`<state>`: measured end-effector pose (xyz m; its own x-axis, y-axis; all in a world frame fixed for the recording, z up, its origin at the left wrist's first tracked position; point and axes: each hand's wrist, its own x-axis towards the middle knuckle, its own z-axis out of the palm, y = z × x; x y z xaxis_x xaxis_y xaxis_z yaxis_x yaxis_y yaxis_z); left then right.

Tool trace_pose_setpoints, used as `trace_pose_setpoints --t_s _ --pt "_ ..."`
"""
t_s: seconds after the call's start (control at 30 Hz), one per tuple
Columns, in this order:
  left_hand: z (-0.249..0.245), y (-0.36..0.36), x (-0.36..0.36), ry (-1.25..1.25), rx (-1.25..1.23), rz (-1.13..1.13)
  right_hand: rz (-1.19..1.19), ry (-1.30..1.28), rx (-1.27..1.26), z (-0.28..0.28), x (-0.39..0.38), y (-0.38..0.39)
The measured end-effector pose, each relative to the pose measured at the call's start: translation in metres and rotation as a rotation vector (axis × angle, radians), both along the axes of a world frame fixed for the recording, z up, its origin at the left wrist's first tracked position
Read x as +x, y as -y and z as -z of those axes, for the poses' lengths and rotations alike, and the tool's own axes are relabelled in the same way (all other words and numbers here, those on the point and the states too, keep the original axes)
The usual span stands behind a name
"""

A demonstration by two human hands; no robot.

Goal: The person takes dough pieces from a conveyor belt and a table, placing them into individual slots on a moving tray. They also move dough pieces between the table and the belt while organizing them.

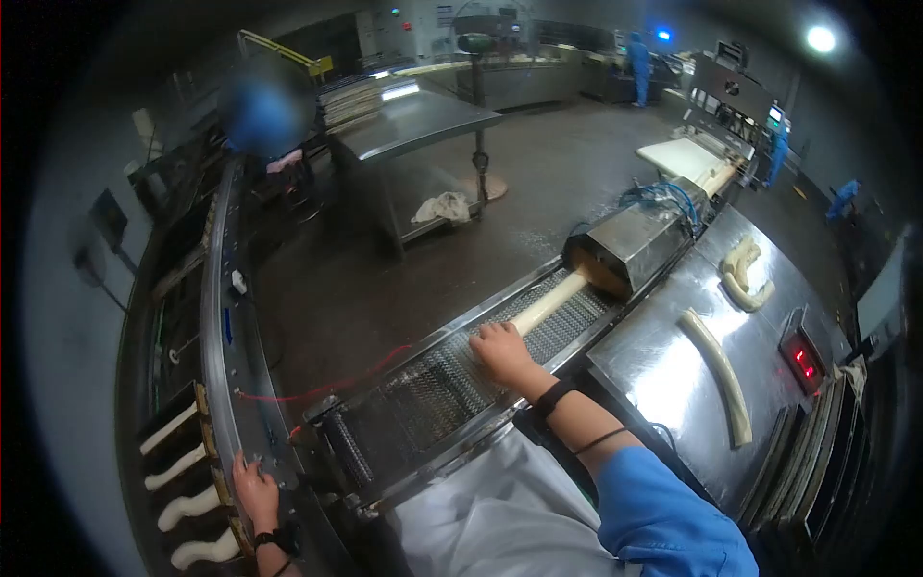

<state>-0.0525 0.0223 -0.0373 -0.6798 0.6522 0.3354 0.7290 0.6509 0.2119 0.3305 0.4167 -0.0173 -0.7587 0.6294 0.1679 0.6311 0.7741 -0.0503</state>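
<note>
A long pale dough roll point(550, 303) lies on a metal mesh conveyor belt point(433, 385), its far end at the opening of a steel housing point(639, 236). My right hand point(503, 354) is closed over the near end of this roll, with a dark band on the wrist. At the lower left, my left hand point(256, 489) rests by the metal rail point(236, 365), fingers somewhat apart and holding nothing I can see. Just left of it, several dough pieces point(189, 507) lie in separate troughs on the side line.
To the right, a steel table point(663, 375) carries a long dough strip point(716, 375), curled dough pieces point(745, 274) and a red digital display point(801, 356). Another steel table point(413, 125) stands beyond the belt. People in blue point(638, 67) are in the background.
</note>
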Motion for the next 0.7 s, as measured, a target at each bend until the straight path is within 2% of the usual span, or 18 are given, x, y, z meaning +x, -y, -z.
trace_pose_setpoints --t_s 0.03,0.1,0.17,0.23,0.27,0.3,0.37,0.43,0.47,0.53,0.57,0.6,0.63,0.67,0.7 --pt "0.001 0.001 0.001 0.005 -0.001 -0.015 -0.015 0.005 -0.001 -0.001 0.006 -0.001" --pt "0.000 -0.001 -0.001 0.007 -0.011 -0.019 0.003 -0.419 -0.253 -0.005 0.028 -0.006" --pt "-0.004 -0.001 0.001 0.011 -0.001 -0.008 0.155 -0.876 -0.488 -0.016 0.074 -0.007" --pt "-0.005 -0.003 0.004 0.021 0.007 0.030 0.445 -1.335 -0.776 -0.021 0.146 -0.009" --pt "-0.003 -0.002 0.004 0.017 0.022 0.018 0.516 -1.438 -0.733 -0.023 0.190 -0.005" --pt "0.001 -0.001 0.001 0.012 0.035 0.008 0.639 -1.686 -0.744 -0.024 0.227 0.007" --pt "0.007 0.000 -0.007 0.005 0.004 0.047 0.657 -1.785 -0.582 -0.001 0.320 0.034" --pt "0.008 0.000 -0.008 -0.006 -0.038 -0.043 1.098 -1.503 -0.286 0.023 0.397 0.060" --pt "0.013 0.003 -0.011 -0.011 -0.015 -0.004 1.129 -1.503 -0.270 0.025 0.422 0.078" --pt "0.015 0.004 -0.013 -0.023 -0.071 0.006 1.543 -0.645 0.128 0.025 0.454 0.111" --pt "0.011 0.004 -0.014 -0.038 -0.115 -0.015 1.563 -0.640 0.127 0.026 0.463 0.123" --pt "-0.022 -0.006 0.022 0.008 -0.128 -0.046 1.541 -0.466 0.296 0.025 0.468 0.130" --pt "-0.024 -0.007 0.025 0.004 -0.130 -0.034 1.503 -0.292 0.457 0.024 0.474 0.135" --pt "-0.025 -0.007 0.025 -0.001 -0.151 -0.043 1.550 -0.269 0.354 0.026 0.485 0.131" --pt "-0.027 -0.009 0.027 -0.005 -0.171 -0.054 1.560 -0.271 0.352 0.013 0.478 0.127"
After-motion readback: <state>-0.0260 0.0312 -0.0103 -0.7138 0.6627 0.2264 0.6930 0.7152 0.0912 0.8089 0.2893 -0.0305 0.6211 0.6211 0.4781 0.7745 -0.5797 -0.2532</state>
